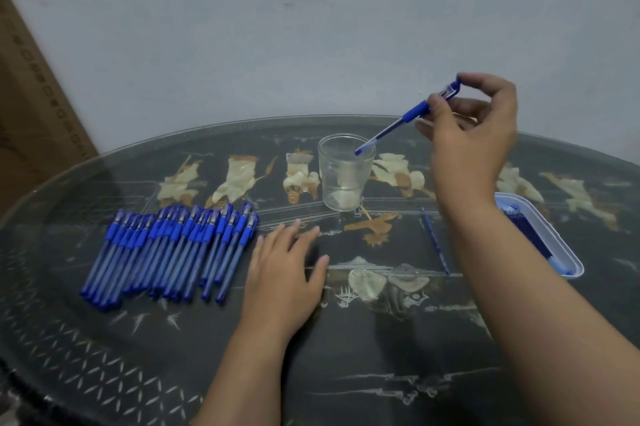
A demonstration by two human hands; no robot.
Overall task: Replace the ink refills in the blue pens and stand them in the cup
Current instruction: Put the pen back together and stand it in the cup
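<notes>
My right hand (474, 134) pinches a capped blue pen (398, 124) by its cap end, tilted, with its lower tip just inside the rim of the clear glass cup (346, 183). The cup stands upright at the table's middle and holds nothing else. My left hand (287, 269) lies flat on the table with fingers spread, just right of a row of several blue pens (173, 249). One loose blue refill (435, 242) lies on the table beside my right forearm.
A white tray (561, 245) with several blue refills sits at the right, partly behind my right arm. The round dark table (346, 356) has a glass top and inlaid figures. A cardboard box (31, 106) leans at the far left against the wall.
</notes>
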